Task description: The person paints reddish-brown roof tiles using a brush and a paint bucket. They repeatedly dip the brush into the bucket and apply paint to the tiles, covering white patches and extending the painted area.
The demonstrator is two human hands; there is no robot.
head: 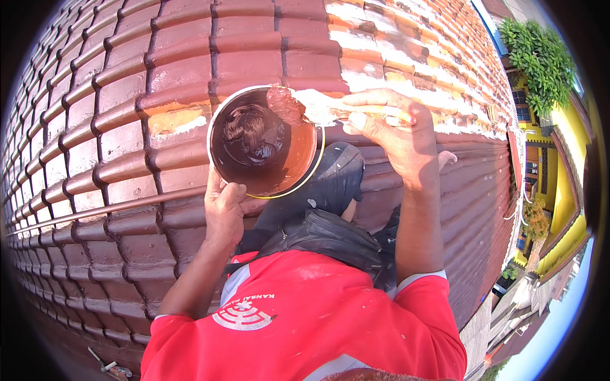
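Observation:
My left hand [224,209] grips the near-left rim of a round paint bucket [298,162]. Dark brown paint [255,135] lies in its bottom, and a reddish-brown coat lines the inner wall. In my right hand [391,128] is a paintbrush [329,108], held by its paint-smeared handle. Its bristles, coated in reddish-brown paint, reach over the bucket's far right rim. Whether they touch the rim I cannot tell. Around the bucket spread roof tiles [248,62] coated dark brown. Farther right are orange tiles with pale patches [405,62].
A thin pipe or rod [119,209] runs across the tiles at left. The roof's edge [512,190] drops away at right, with a yellow building [562,166] and a leafy tree [538,64] beyond. A small tool-like object [109,365] lies at lower left.

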